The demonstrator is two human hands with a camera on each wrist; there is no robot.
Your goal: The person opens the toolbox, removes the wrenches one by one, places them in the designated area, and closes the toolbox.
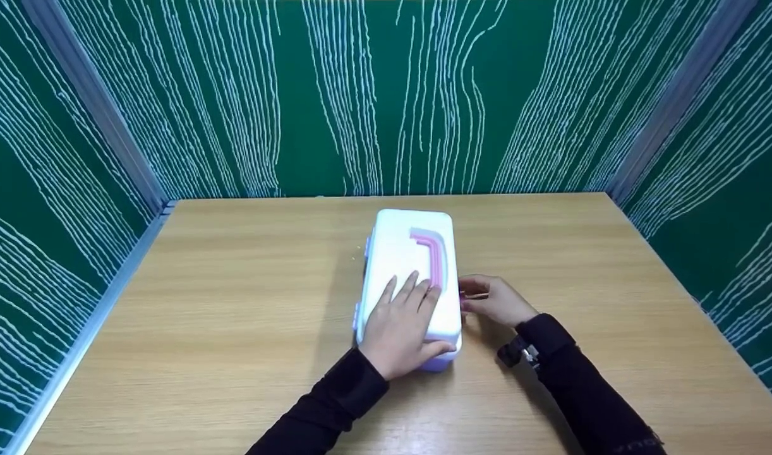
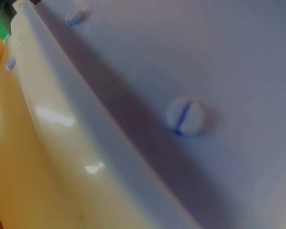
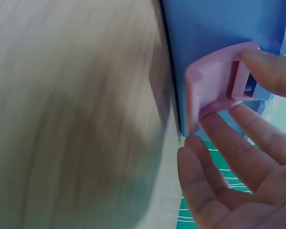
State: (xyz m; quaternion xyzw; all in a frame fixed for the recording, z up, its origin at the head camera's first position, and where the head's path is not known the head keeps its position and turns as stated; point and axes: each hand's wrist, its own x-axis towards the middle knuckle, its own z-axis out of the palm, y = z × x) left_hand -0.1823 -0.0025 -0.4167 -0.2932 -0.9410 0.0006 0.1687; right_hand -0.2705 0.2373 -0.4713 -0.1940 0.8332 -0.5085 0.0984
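Note:
A box with a white lid [image 1: 398, 246] and a pale blue-violet body [image 1: 438, 363] lies lengthwise on the table, its lid down. A pink handle [image 1: 434, 256] is set into the lid. Across the near part of the lid my left hand [image 1: 395, 335] rests flat, fingers spread and tips by the handle. My right hand [image 1: 496, 300] is at the box's right side. In the right wrist view it holds a pink latch [image 3: 214, 88] on the blue wall, thumb [image 3: 271, 71] on one edge and fingertips at another. The left wrist view is filled by the box, close and blurred.
The wooden table [image 1: 247, 284] extends around the box. Green walls with white wavy lines [image 1: 329, 95] enclose it at the back and sides, with metal posts [image 1: 95, 101] in the corners. Small hinges [image 1: 357, 315] show on the box's left side.

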